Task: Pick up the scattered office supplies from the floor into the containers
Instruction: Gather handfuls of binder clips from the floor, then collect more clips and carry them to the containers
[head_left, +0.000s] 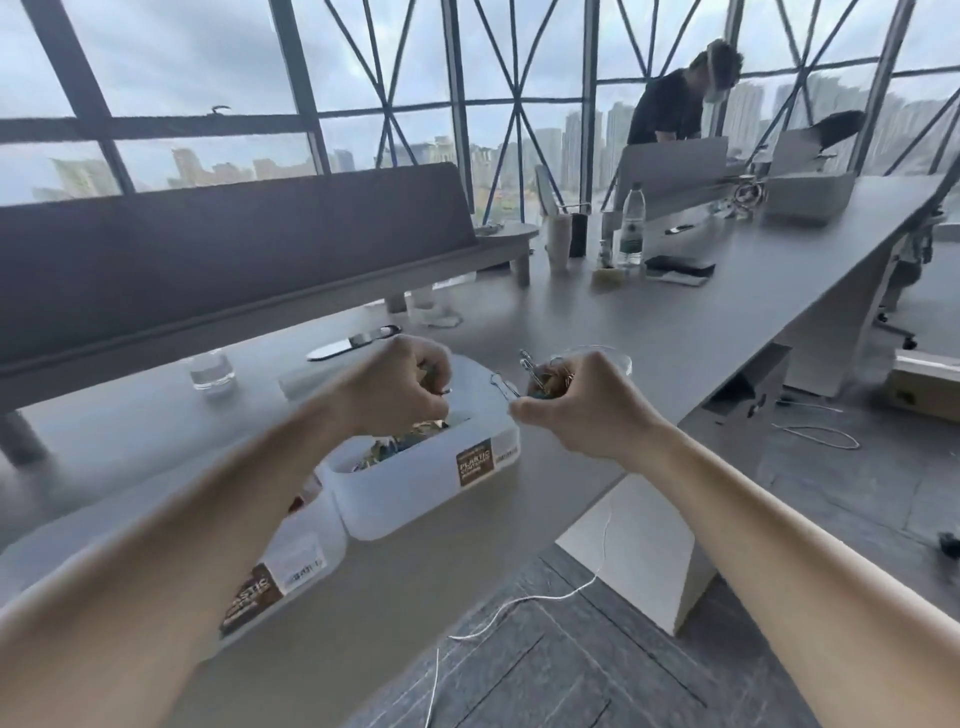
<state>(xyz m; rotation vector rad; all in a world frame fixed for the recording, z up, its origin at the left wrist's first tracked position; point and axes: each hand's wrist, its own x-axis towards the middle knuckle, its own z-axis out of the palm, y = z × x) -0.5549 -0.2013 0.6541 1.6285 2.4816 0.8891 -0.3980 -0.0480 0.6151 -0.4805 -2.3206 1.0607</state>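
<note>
A white plastic container (426, 483) with a brown label stands on the grey table and holds several coloured clips. My left hand (400, 384) hovers over its opening, fingers curled round a small clip. To the right of the container, my right hand (576, 410) grips a bunch of metal paper clips (524, 371) that stick out above the fingers. A second white container (291, 561) sits nearer to me, partly hidden by my left forearm.
A clear round dish (613, 358) sits behind my right hand. A glass (210, 369), a knife-like tool (353, 343), a water bottle (631, 228) and cups stand on the table (675, 322). White cable (540, 597) trails over the floor. A person (670, 104) works at the far end.
</note>
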